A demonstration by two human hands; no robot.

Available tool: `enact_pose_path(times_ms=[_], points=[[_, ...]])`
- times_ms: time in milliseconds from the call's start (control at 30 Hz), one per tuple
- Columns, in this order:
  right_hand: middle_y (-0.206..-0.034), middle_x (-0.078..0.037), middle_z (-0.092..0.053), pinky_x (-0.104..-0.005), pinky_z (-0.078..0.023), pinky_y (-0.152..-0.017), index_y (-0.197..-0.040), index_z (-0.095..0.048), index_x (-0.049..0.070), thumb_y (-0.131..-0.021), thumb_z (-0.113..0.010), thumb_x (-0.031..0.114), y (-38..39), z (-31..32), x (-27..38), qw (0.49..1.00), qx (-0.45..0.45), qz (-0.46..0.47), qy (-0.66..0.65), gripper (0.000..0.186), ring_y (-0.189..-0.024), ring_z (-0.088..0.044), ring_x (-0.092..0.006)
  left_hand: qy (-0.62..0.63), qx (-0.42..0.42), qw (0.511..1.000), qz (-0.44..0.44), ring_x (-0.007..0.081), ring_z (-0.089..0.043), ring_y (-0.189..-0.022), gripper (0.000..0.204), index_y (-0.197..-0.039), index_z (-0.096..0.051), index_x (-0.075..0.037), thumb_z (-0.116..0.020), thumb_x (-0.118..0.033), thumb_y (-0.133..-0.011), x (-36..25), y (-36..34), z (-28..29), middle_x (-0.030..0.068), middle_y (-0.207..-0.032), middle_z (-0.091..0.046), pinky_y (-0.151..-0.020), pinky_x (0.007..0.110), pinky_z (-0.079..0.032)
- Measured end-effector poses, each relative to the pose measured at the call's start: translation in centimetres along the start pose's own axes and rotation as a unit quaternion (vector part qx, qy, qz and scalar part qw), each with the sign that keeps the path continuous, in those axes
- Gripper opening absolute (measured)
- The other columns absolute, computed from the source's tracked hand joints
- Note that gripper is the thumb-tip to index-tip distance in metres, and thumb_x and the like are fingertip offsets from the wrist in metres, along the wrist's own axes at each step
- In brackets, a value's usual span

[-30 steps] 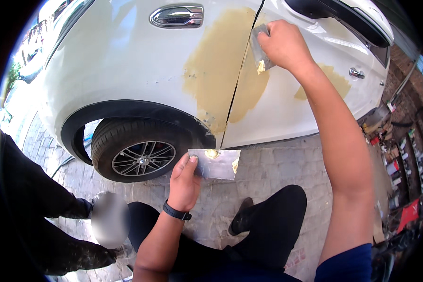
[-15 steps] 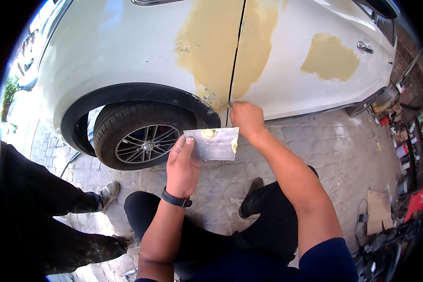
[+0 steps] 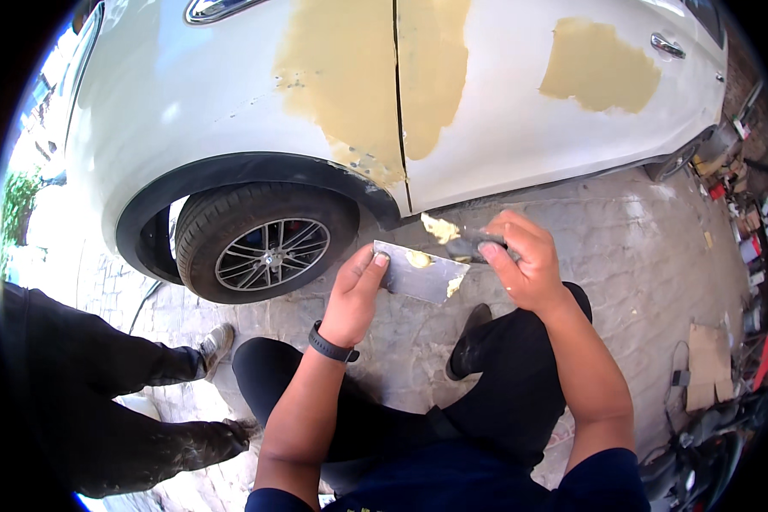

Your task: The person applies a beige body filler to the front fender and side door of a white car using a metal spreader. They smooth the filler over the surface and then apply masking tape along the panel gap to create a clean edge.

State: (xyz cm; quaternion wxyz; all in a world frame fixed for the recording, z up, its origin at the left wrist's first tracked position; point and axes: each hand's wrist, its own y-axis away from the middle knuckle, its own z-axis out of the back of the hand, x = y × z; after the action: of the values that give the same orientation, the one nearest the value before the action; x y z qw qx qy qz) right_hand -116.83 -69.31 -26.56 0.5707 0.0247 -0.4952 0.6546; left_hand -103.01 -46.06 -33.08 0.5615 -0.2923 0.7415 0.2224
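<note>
My left hand (image 3: 356, 290) is closed on the left end of a flat metal plate (image 3: 414, 283), thumb on top. A dab of pale yellow filler (image 3: 419, 258) lies near the plate's upper edge, with more smeared at its right corner. Between the fingers of my right hand (image 3: 527, 260) is a dark-handled putty knife (image 3: 472, 243), its blade tip loaded with filler (image 3: 439, 228). The knife is close above the plate's right end; whether they touch I cannot tell. Beyond both hands stands a white car (image 3: 503, 162) with dried tan filler patches (image 3: 341, 85) across its fender and door.
A front wheel (image 3: 269, 247) under a black arch trim is at the left. Another person's dark-trousered legs (image 3: 128, 358) stand at the lower left on the paved ground (image 3: 623, 247). Along the right lie cardboard (image 3: 708, 367) and assorted clutter.
My right hand has come away from the door seam, back and to the right, bringing the putty knife near the plate. The plate has shifted right and tilted. My view has turned slightly.
</note>
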Motion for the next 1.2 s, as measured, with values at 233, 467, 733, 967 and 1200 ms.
enact_pose_path(times_ms=[233, 467, 733, 967, 1200], points=[[-0.094, -0.009, -0.068, -0.0352, -0.052, -0.066, -0.113, -0.077, 0.003, -0.093, -0.074, 0.013, 1.6, 1.9, 0.6, 0.993, 0.103, 0.051, 0.008, 0.023, -0.077, -0.065, -0.0259, -0.056, -0.011, 0.993, -0.102, 0.0101, -0.057, -0.096, 0.028, -0.118, -0.065, 0.003, -0.048, -0.019, -0.114, -0.5, 0.6, -2.1, 0.0030, -0.104, -0.067, -0.087, 0.027, -0.047], [-0.094, -0.007, -0.067, -0.0378, -0.051, -0.066, -0.103, -0.073, 0.005, -0.092, -0.074, 0.017, 1.9, 3.8, -0.9, 0.964, 0.179, 0.112, 0.159, 0.016, -0.076, -0.062, -0.0253, 0.125, 0.001, 0.974, -0.188, 0.0176, -0.062, -0.118, 0.023, -0.126, -0.062, -0.002, -0.049, -0.016, -0.113, -1.9, 0.6, -0.9, 0.0054, -0.124, -0.068, -0.111, 0.038, -0.043], [-0.089, -0.008, -0.059, -0.0304, -0.042, -0.068, -0.097, -0.064, -0.001, -0.107, -0.063, 0.027, 0.4, 1.1, 0.6, 0.948, -0.013, -0.002, -0.317, 0.029, -0.075, -0.052, -0.0173, 0.428, 0.071, 0.895, 0.107, 0.0232, -0.068, -0.119, 0.034, -0.138, -0.057, -0.002, -0.050, -0.020, -0.110, -0.9, 2.0, -3.8, 0.0102, -0.131, -0.069, -0.103, 0.041, -0.053], [-0.100, 0.003, -0.066, -0.0299, -0.049, -0.080, -0.108, -0.068, 0.001, -0.107, -0.064, 0.027, 1.0, -0.6, -3.5, 0.914, 0.047, -0.294, -0.277, 0.027, -0.088, -0.056, -0.0070, 0.398, -0.014, 0.915, 0.062, 0.0160, -0.052, -0.079, 0.020, -0.120, -0.062, -0.008, -0.054, -0.022, -0.109, -4.0, 2.4, -2.7, 0.0025, -0.087, -0.057, -0.071, 0.032, -0.043], [-0.098, -0.013, -0.072, -0.0387, -0.052, -0.075, -0.110, -0.071, 0.002, -0.099, -0.069, 0.015, 0.4, -11.3, -11.9, 0.933, -0.048, -0.356, -0.002, 0.017, -0.081, -0.066, -0.0237, 0.353, -0.071, 0.929, -0.090, 0.0198, -0.064, -0.112, 0.031, -0.137, -0.059, -0.005, -0.048, -0.018, -0.111, -4.2, 1.3, 2.3, 0.0086, -0.130, -0.068, -0.094, 0.038, -0.049]])
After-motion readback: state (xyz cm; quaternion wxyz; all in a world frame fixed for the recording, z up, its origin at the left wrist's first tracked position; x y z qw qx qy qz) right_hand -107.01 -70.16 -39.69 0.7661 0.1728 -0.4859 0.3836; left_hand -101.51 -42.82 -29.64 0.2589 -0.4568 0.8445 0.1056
